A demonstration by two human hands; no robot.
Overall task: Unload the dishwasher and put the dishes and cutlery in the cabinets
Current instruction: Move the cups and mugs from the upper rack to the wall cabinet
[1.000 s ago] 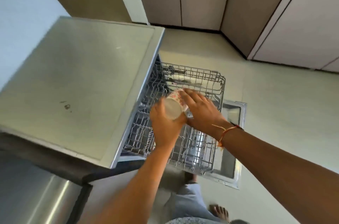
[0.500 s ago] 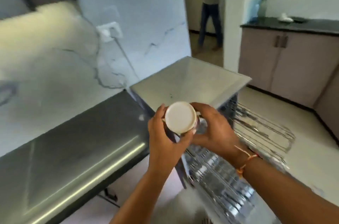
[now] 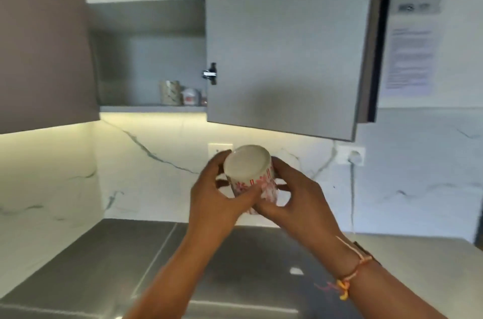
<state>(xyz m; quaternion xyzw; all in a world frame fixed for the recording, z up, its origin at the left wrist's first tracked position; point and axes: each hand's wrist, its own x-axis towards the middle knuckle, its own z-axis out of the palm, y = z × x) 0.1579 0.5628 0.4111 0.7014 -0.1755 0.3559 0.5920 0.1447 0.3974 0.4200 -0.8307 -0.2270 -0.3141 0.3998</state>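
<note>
A marble backsplash [image 3: 146, 177] spreads behind the fingers and a steel counter [image 3: 104, 261] lies below them. Above the fingers, a little to their right, hangs the open cabinet door [image 3: 282, 44]. Up and to their left the cabinet [image 3: 151, 109] shows its lower shelf, where two small cups [image 3: 190, 97] stand side by side, well apart from the fingers. The left hand [image 3: 211, 203] and right hand [image 3: 300, 201] meet in the air over the counter, both sets of fingers curled round a white mug [image 3: 248, 172] with a red pattern. The left fingers wrap its left side and the right fingers cup its right side and underside. The mug is tilted between them, its flat base turned up toward the camera. A wall socket [image 3: 351, 156] sits right of the right fingers, and a thread band [image 3: 350, 274] circles the wrist below them.
</note>
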